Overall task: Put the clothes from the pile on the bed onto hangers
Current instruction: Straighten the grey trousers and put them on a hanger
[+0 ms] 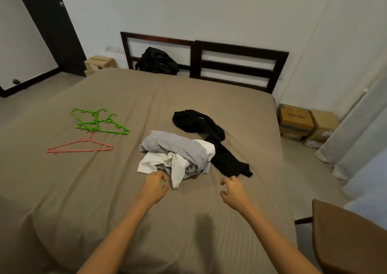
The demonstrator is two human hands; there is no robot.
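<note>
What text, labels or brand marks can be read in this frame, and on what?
Nothing can be read with confidence.
Top cardboard box: dark print on its front, too blurred to read.
Lower boxes: pale labels, too small to read.
Black garment: small white tag, nothing legible on it.
Hangers: no marking visible.

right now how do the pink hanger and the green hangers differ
The pink hanger is a single one lying alone; the green hangers are several, overlapping. The pink hanger is a plain thin triangle; the green hangers have notched arms. Both lie flat on the bed.
</note>
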